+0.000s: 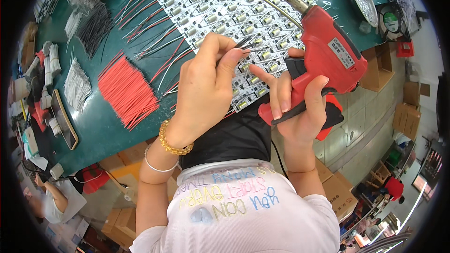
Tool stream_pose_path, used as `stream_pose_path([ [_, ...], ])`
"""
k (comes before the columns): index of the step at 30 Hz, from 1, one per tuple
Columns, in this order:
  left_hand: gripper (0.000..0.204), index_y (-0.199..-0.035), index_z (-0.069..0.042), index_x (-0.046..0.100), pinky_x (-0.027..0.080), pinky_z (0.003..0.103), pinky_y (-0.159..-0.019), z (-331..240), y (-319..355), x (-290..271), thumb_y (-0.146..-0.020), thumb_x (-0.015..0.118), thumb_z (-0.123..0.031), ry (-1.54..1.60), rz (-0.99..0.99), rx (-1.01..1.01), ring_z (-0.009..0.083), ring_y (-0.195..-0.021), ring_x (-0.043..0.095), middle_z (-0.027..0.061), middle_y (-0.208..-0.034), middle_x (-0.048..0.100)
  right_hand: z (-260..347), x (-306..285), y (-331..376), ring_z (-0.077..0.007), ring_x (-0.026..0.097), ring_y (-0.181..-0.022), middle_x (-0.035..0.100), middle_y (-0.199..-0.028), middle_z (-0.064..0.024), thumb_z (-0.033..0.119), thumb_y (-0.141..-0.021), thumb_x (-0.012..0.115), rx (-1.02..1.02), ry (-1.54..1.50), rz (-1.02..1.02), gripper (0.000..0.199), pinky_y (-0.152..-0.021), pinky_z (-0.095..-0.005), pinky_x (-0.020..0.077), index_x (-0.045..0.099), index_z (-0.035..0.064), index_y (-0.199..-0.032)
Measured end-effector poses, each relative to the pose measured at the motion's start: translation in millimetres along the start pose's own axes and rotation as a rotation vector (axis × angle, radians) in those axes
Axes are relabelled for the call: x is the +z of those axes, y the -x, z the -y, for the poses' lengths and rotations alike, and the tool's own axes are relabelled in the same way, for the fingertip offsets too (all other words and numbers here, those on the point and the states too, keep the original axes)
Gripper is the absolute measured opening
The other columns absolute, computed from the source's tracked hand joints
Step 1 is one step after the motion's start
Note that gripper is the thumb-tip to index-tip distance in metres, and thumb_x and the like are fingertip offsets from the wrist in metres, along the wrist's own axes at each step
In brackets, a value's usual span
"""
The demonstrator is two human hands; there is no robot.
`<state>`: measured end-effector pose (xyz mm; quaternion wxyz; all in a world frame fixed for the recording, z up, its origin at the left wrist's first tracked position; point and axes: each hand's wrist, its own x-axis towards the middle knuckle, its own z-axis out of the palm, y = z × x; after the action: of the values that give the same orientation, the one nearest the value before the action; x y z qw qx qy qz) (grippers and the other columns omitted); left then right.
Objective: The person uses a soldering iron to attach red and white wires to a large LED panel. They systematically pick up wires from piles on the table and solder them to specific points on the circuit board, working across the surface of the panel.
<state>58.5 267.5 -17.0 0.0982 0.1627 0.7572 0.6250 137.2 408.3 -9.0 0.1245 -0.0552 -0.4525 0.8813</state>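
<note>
My left hand [204,84] is closed in a pinch on a few short black wires [244,43], whose ends stick out past the thumb and forefinger. It hovers over the lower part of a white panel of circuit boards [199,2], dotted with many small parts. My right hand [302,110] is wrapped round the handle of a red soldering gun [332,49], its forefinger stretched toward the panel. The gun's metal tip points up and left, over the panel's far part. Red, black and white wires [154,33] trail from the panel's left edge.
On the green table [93,136] left of the panel lie a heap of red wires [127,91], white wires [77,84], black wires [93,28] and a phone [64,118]. A metal dish [363,2] stands at the far right. Another person [54,201] sits at lower left.
</note>
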Motion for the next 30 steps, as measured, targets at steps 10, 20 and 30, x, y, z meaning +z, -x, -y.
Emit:
stream_pose_path([
  [10, 0.01, -0.095, -0.001, 0.053, 0.042, 0.024, -0.057, -3, -5, 2, -0.098, 0.051, -0.01, 0.008, 0.077, 0.002, 0.0105, -0.063, 0.051, 0.0085, -0.083, 0.068, -2, 0, 0, -0.0119, 0.049, -0.048, 0.046, -0.056, -0.0007, 0.043, -0.101, 0.04, -0.028, -0.029, 0.014, 0.053, -0.1, -0.0488, 0.0416, 0.037, -0.0024, -0.129],
  [20, 0.01, -0.097, -0.001, 0.049, 0.036, 0.018, -0.048, -5, 2, -12, -0.1, 0.046, -0.01, -0.014, 0.09, -0.057, 0.0029, -0.052, 0.042, 0.0114, -0.091, 0.07, 3, 8, 8, -0.0124, 0.051, -0.05, 0.048, -0.058, -0.0021, 0.042, -0.098, 0.047, 0.062, 0.019, 0.022, 0.056, -0.104, -0.0489, 0.0383, 0.034, -0.0027, -0.131],
  [30, 0.012, -0.097, 0.0, 0.049, 0.04, 0.022, -0.048, -3, -2, -5, -0.1, 0.046, -0.012, 0.105, 0.155, -0.132, 0.0061, -0.052, 0.049, 0.0148, -0.097, 0.069, -18, 28, 29, -0.0109, 0.045, -0.048, 0.043, -0.06, 0.0008, 0.06, -0.095, 0.033, -0.038, -0.03, -0.149, 0.064, -0.109, -0.0565, 0.0306, 0.036, 0.0079, -0.133],
])
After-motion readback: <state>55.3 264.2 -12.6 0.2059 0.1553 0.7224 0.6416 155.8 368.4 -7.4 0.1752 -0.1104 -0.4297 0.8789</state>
